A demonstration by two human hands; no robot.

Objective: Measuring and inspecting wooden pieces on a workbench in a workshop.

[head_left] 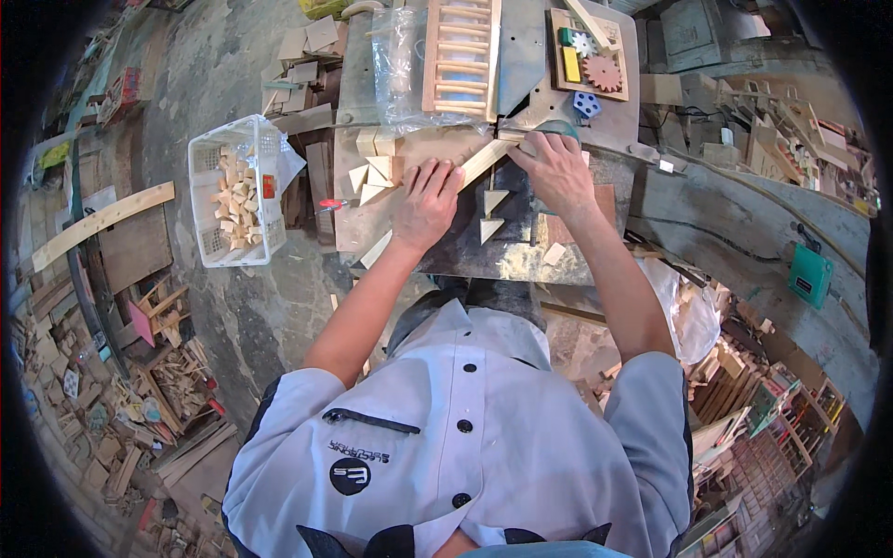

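Observation:
My left hand rests curled over the lower end of a pale wooden strip, fingertips on it. My right hand grips the strip's upper end, near a slot in the work table. Small wooden triangles lie on the dark plate between my hands. More triangles and blocks sit left of the strip, beside a red-handled tool. Above the strip are a slatted wooden frame and a plastic bag. What is under my right fingertips is partly hidden.
A white plastic basket of small pieces stands at left. A gear board lies at the back right of the table. A teal box is on the grey beam at right. Wood scraps pile up on both sides.

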